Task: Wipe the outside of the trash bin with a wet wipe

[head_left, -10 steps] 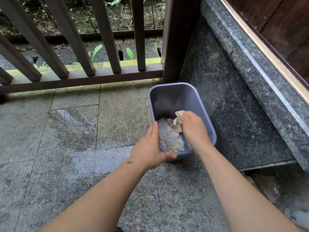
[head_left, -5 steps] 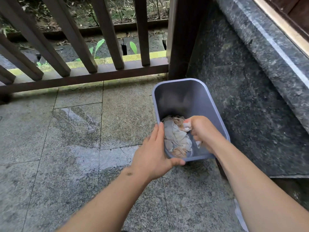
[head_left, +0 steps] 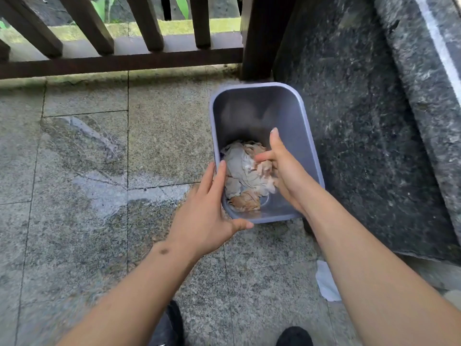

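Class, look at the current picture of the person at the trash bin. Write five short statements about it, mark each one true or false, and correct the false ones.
1. The trash bin stands on the floor beside a dark stone wall. True.
2. The bin is empty. False: crumpled, stained wipes lie inside it.
3. The left hand holds the bin's near left corner at the rim. True.
4. The right hand is wiping the bin's outside. False: it is over the inside, fingers open.
5. A metal fence stands behind the bin. False: it is a dark wooden railing.
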### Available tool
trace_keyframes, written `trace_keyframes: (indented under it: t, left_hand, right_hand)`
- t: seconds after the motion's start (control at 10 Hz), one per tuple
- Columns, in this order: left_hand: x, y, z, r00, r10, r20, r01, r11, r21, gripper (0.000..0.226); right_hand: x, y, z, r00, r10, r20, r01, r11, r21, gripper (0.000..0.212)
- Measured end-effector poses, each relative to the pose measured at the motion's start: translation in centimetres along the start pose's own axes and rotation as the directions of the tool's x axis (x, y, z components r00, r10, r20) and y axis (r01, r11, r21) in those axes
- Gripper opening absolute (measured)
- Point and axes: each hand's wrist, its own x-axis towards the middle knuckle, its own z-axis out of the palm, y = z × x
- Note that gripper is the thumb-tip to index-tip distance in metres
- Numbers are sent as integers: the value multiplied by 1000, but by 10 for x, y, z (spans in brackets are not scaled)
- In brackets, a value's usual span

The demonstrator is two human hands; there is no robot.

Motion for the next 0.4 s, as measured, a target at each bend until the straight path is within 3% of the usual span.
trace_keyframes:
  t: [0.1, 0.2, 0.3, 0.4]
  left_hand:
    - [-9, 6, -1, 995, -74, 60, 75, 997, -23, 119]
    - [-16, 17, -7, 984, -130, 126, 130, 992, 6, 97]
    - [-22, 34, -26, 969, -192, 156, 197, 980, -17, 79]
    - [-35, 52, -49, 940, -218, 262, 219, 975, 27, 72]
  right_hand:
    - [-10, -6, -6, 990, 93, 107, -128, 916, 380, 85]
    - [-31, -14, -15, 974, 103, 200, -208, 749, 629, 90]
    - [-62, -29, -27, 964, 106, 244, -256, 626, 737, 78]
    - [-99, -38, -30, 948, 111, 297, -301, 609, 734, 59]
